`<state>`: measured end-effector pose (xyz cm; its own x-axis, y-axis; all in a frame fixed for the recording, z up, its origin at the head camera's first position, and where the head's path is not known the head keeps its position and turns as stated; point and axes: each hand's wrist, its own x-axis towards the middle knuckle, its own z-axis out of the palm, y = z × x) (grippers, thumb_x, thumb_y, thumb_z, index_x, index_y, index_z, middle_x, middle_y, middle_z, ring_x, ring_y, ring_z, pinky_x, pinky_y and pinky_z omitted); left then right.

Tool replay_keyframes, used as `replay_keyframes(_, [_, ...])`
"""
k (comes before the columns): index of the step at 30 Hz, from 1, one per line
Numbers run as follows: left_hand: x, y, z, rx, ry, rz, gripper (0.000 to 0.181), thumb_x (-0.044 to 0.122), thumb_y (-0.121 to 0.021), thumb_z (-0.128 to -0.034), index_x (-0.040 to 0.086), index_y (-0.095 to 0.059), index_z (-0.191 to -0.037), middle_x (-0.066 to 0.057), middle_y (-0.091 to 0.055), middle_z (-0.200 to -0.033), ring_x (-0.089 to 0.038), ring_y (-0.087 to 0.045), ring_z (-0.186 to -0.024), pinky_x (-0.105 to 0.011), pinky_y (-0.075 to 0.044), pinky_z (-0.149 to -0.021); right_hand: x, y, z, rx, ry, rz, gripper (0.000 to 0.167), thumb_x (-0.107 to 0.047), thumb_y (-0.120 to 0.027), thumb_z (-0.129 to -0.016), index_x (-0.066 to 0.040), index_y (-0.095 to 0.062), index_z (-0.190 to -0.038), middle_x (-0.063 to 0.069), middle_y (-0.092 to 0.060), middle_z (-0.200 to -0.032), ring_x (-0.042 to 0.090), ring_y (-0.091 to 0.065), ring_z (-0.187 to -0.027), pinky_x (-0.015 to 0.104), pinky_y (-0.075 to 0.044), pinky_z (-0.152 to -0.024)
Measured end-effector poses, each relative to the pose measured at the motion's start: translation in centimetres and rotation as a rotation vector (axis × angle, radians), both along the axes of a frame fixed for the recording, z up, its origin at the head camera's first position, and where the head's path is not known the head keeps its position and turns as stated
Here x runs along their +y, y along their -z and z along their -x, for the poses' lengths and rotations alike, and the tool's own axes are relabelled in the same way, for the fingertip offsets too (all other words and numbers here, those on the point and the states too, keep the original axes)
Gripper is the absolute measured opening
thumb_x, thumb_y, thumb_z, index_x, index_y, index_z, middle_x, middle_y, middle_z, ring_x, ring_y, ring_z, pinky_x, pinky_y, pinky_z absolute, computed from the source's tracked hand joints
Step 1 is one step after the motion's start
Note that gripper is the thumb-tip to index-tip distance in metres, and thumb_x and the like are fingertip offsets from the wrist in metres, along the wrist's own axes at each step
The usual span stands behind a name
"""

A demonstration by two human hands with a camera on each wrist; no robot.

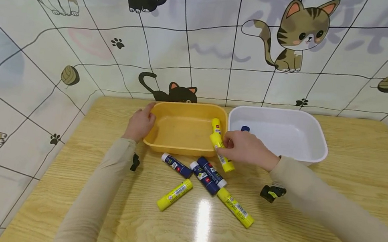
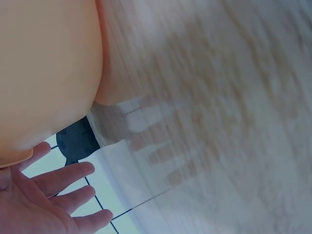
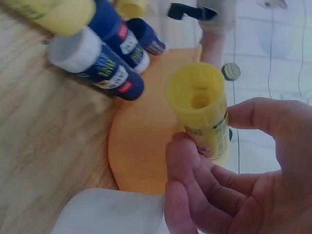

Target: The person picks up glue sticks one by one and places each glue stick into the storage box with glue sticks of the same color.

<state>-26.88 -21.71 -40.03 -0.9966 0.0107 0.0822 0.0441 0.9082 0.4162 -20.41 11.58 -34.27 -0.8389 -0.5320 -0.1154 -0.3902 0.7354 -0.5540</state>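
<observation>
In the head view, my right hand (image 1: 247, 147) pinches a yellow glue stick (image 1: 225, 162) above the right front corner of the orange bin (image 1: 172, 149). The right wrist view shows that glue stick (image 3: 209, 131) between thumb and fingers, its hollow end toward the camera. Inside the bin lies another yellow glue stick (image 1: 216, 124). My left hand (image 1: 140, 124) rests on the bin's left rim; in the left wrist view its fingers (image 2: 73, 176) are spread and fairly straight outside the wall, the thumb mostly hidden.
A white bin (image 1: 311, 151) stands right of the orange one, a dark blue glue stick (image 1: 245, 129) partly showing in it. In front lie several blue glue sticks (image 1: 176, 165) and two yellow ones, one left (image 1: 174, 195), one right (image 1: 235, 208). A cat-print wall (image 1: 209, 58) stands behind.
</observation>
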Motion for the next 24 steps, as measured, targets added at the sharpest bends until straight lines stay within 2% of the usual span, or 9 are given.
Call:
replay_keyframes(4, [0.1, 0.0, 0.0, 0.004, 0.001, 0.004, 0.047, 0.014, -0.035, -0.0986, 0.006, -0.040, -0.145, -0.029, -0.055, -0.126, -0.050, -0.039, -0.127, -0.058, -0.031, -0.103, -0.3, -0.4, 1.4, -0.047, -0.010, 0.048, 0.025, -0.027, -0.064, -0.088, -0.005, -0.060, -0.078, 0.001, -0.054, -0.064, 0.013, -0.047, -0.055, 0.025, -0.034, -0.051])
replay_keyframes(8, [0.1, 0.1, 0.0, 0.006, -0.006, 0.005, 0.047, 0.015, -0.036, -0.0985, 0.006, -0.041, -0.144, -0.030, -0.057, -0.123, -0.049, -0.044, -0.122, -0.059, -0.036, -0.098, -1.0, -0.8, 2.7, -0.099, 0.005, 0.044, 0.027, -0.028, -0.062, -0.089, -0.002, -0.063, -0.083, 0.005, -0.058, -0.066, 0.015, -0.051, -0.056, 0.025, -0.036, -0.052])
replay_keyframes(12, [0.0, 0.2, 0.0, 0.011, -0.015, 0.007, 0.047, 0.015, -0.036, -0.0985, 0.007, -0.041, -0.144, -0.031, -0.057, -0.120, -0.048, -0.050, -0.113, -0.060, -0.040, -0.090, -1.7, -0.9, 4.0, -0.231, 0.029, 0.057, 0.033, -0.030, -0.059, -0.091, 0.002, -0.065, -0.095, 0.010, -0.063, -0.072, 0.022, -0.059, -0.064, 0.031, -0.048, -0.062])
replay_keyframes(15, [-0.1, 0.2, 0.1, 0.004, -0.015, 0.004, 0.047, 0.016, -0.035, -0.0988, 0.008, -0.041, -0.145, -0.031, -0.057, -0.121, -0.048, -0.049, -0.115, -0.060, -0.040, -0.091, -2.2, -0.7, 5.0, -0.335, 0.054, 0.076, 0.036, -0.031, -0.058, -0.093, 0.003, -0.064, -0.101, 0.010, -0.063, -0.076, 0.023, -0.062, -0.069, 0.035, -0.052, -0.070])
replay_keyframes(21, [-0.1, 0.1, 0.1, -0.011, -0.013, 0.008, 0.048, 0.017, -0.035, -0.0989, 0.008, -0.040, -0.145, -0.029, -0.058, -0.123, -0.048, -0.045, -0.122, -0.059, -0.037, -0.097, -3.6, -0.4, 7.1, -0.395, 0.082, 0.024, 0.033, -0.033, -0.058, -0.092, -0.001, -0.062, -0.087, 0.007, -0.063, -0.073, 0.016, -0.062, -0.065, 0.027, -0.052, -0.064])
replay_keyframes(24, [0.0, 0.0, 0.1, -0.007, -0.010, 0.009, 0.048, 0.017, -0.035, -0.0988, 0.007, -0.040, -0.145, -0.029, -0.058, -0.121, -0.048, -0.044, -0.122, -0.059, -0.037, -0.097, -4.6, -0.8, 7.8, -0.421, 0.086, -0.042, 0.031, -0.033, -0.060, -0.090, -0.001, -0.061, -0.088, 0.007, -0.063, -0.075, 0.015, -0.062, -0.064, 0.025, -0.053, -0.063])
